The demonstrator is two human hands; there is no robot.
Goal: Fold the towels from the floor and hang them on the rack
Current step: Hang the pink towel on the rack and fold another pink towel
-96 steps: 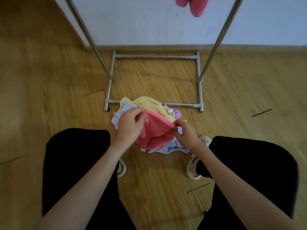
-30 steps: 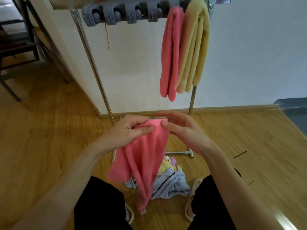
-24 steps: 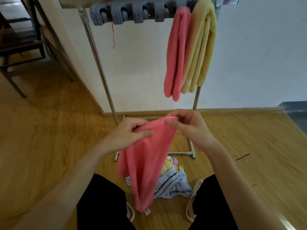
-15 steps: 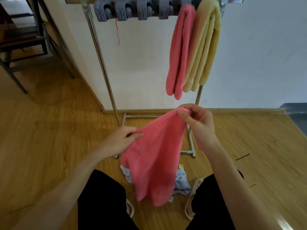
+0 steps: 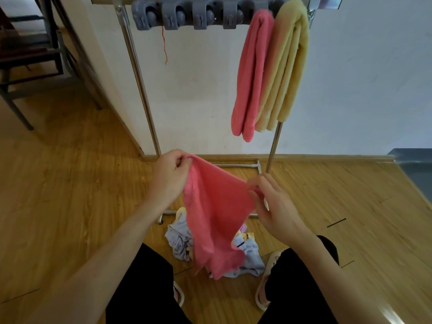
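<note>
A pink towel [image 5: 215, 213] hangs spread between my two hands, in front of the rack. My left hand [image 5: 169, 175] pinches its upper left corner, held higher. My right hand [image 5: 272, 202] pinches the right corner, lower and nearer to me. Beneath the towel, a pile of towels [image 5: 247, 256] in lilac and yellow lies on the wooden floor between my feet. The metal rack [image 5: 140, 90] stands against the white wall; a folded pink towel [image 5: 252, 76] and a folded yellow towel [image 5: 285, 66] hang from its top bar at the right.
Grey plastic clips [image 5: 187, 15] line the left part of the rack's top bar. A dark metal chair or frame [image 5: 30, 61] stands at the far left. My sandalled feet [image 5: 266, 288] flank the pile. A grey step [image 5: 416, 169] lies at the right.
I rose from crouching over the pile with the pink towel. In the last second my hands moved apart and the towel opened out; the left hand went up, the right came down.
</note>
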